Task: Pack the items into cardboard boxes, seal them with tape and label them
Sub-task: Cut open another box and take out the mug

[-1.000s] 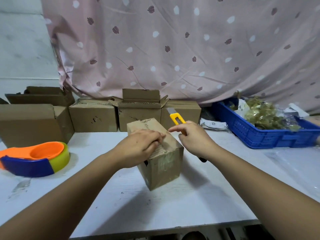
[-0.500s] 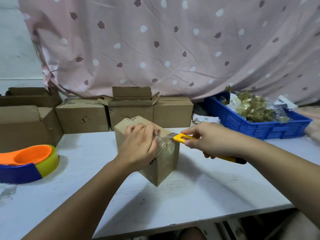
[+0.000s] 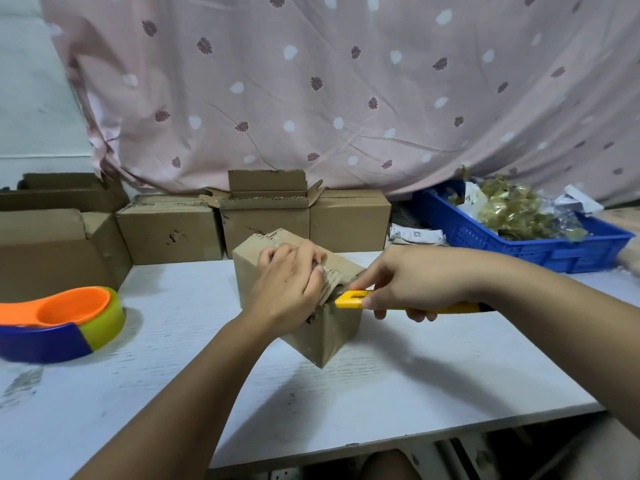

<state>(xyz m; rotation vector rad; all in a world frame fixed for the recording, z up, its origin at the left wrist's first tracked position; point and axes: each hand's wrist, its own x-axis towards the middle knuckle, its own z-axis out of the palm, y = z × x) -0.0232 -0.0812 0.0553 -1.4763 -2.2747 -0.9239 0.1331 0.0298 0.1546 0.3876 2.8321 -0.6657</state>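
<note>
A small cardboard box point(image 3: 325, 327) stands on the white table point(image 3: 398, 382), turned with one corner toward me. My left hand point(image 3: 289, 289) lies over its top, fingers curled and gripping the crumpled tape at the near top edge. My right hand point(image 3: 412, 282) grips a yellow utility knife point(image 3: 349, 298) held level, its front end against the box's upper right edge beside my left fingers. The blade tip is hidden. An orange, blue and yellow tape dispenser point(image 3: 59, 323) lies at the left.
Several cardboard boxes point(image 3: 266, 216) line the back of the table, one with open flaps. A blue crate point(image 3: 512, 244) holding bagged items stands at the back right, with a printed packet point(image 3: 415, 234) beside it. A pink patterned curtain point(image 3: 346, 91) hangs behind.
My right hand has swung the knife from pointing upward behind the box down to a level position against the box's top edge. My left hand stays on the box top.
</note>
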